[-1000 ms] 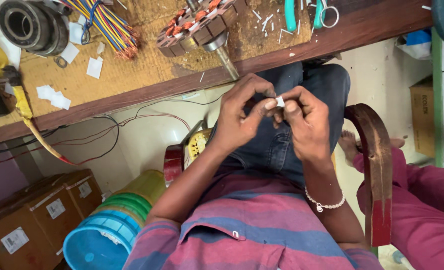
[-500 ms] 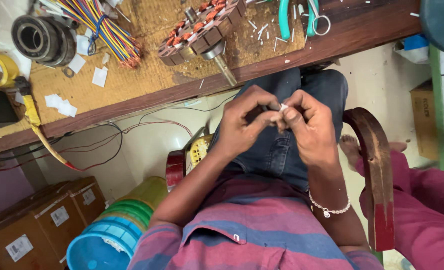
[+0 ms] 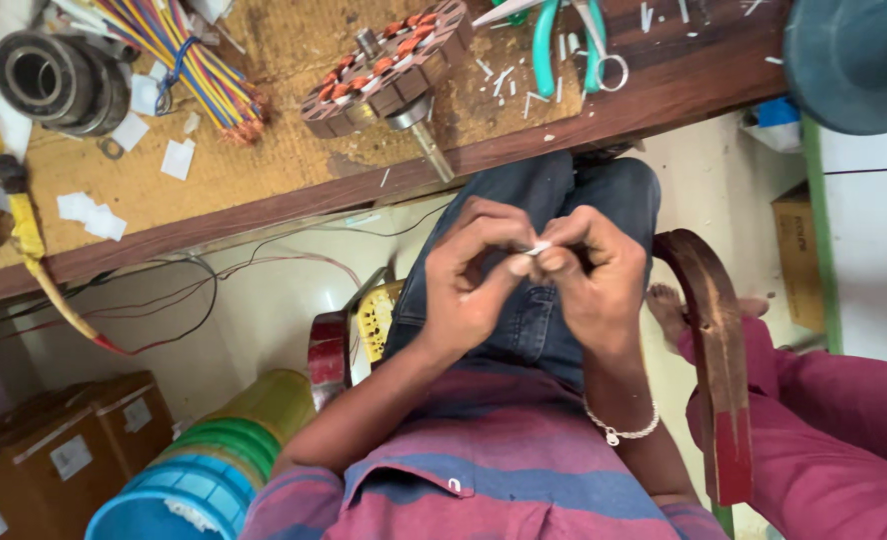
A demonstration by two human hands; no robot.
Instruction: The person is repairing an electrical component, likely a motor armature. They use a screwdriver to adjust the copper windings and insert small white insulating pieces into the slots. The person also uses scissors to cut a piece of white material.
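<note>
Left hand (image 3: 474, 280) and right hand (image 3: 594, 275) pinch a small white strip (image 3: 538, 247), probably paper, between fingertips. Just beyond the grip runs the workbench edge (image 3: 524, 150); below-left sit brown cartons (image 3: 64, 460) bearing white rectangular labels.

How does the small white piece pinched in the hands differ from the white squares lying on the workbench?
The small white piece is pinched between the fingertips of the left hand and right hand, above the lap; the white squares lie loose on the workbench. The held piece shows as a narrow sliver; the squares lie flat and look broader. Both are white and thin.
</note>
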